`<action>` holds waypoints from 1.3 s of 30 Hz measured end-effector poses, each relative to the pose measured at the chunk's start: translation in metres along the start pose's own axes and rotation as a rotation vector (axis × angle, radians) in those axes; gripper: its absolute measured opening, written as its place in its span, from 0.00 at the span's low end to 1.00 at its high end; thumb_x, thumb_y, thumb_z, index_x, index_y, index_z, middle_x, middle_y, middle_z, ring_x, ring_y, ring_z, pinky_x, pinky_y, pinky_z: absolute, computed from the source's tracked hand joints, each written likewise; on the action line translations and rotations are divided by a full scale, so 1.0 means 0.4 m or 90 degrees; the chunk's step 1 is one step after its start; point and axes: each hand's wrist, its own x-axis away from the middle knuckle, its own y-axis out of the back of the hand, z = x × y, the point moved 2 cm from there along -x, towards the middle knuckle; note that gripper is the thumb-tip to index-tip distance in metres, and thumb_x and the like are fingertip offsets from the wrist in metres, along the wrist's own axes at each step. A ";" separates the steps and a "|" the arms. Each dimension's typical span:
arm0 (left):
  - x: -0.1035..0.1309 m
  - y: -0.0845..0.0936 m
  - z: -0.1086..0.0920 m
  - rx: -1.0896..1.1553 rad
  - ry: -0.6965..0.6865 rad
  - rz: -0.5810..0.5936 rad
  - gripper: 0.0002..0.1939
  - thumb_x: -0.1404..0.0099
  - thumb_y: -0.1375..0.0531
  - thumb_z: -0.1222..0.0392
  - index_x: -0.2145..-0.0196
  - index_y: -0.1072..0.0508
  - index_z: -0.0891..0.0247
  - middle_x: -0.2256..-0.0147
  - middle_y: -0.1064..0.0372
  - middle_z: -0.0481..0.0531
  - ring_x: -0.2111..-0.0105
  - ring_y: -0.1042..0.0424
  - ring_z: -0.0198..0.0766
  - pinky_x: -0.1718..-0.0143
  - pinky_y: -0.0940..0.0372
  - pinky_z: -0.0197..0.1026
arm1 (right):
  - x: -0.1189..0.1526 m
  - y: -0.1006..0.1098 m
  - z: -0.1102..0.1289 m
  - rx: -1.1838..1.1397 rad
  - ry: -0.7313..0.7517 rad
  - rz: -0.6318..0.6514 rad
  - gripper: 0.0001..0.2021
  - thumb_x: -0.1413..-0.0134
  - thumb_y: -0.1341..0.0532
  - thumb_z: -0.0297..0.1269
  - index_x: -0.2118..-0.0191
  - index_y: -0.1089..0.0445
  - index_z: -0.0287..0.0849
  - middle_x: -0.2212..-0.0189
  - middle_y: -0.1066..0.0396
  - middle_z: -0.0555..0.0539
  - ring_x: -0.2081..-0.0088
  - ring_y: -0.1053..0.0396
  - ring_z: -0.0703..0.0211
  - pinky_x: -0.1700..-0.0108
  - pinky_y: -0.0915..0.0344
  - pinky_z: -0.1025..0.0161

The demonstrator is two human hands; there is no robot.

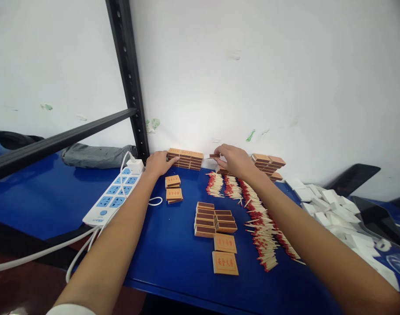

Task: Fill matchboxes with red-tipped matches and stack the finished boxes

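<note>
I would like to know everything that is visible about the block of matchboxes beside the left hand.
The block of matchboxes is a neat stack, three columns wide and several layers high, apparently cardboard. Its tan-orange tops carry reddish print; dark brown strips face the viewer. It stands upright at the back of the blue tabletop, near the white wall; contact with the wall is unclear. The left hand is at its left end, the thumb across the front.

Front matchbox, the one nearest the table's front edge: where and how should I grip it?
I'd pinch the front matchbox by its short left and right ends, from above. It lies flat, label up, with bare table to its left and a gap before the matches to its right; another matchbox lies close behind, leaving little finger room there.
</note>
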 end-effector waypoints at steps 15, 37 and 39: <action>0.011 0.009 -0.010 0.012 -0.017 -0.041 0.35 0.27 0.45 0.27 0.48 0.23 0.63 0.51 0.19 0.65 0.48 0.21 0.60 0.50 0.29 0.51 | -0.229 -0.028 0.247 0.001 0.063 -0.023 0.10 0.27 0.41 0.29 0.47 0.24 0.38 0.48 0.24 0.35 0.48 0.29 0.45 0.53 0.34 0.55; 0.020 0.052 -0.020 0.045 0.050 -0.103 0.40 0.26 0.51 0.25 0.44 0.27 0.67 0.54 0.20 0.69 0.53 0.21 0.59 0.55 0.32 0.50 | -0.005 0.063 0.083 -0.242 0.007 -0.034 0.08 0.30 0.36 0.36 0.59 0.19 0.41 0.62 0.21 0.43 0.61 0.28 0.53 0.56 0.36 0.56; 0.028 0.085 -0.037 0.059 0.055 -0.138 0.38 0.22 0.54 0.29 0.43 0.30 0.69 0.55 0.21 0.68 0.54 0.22 0.56 0.55 0.34 0.49 | 0.101 0.095 0.059 -0.346 -0.027 0.005 0.09 0.32 0.35 0.39 0.61 0.18 0.42 0.65 0.21 0.44 0.66 0.30 0.56 0.60 0.36 0.57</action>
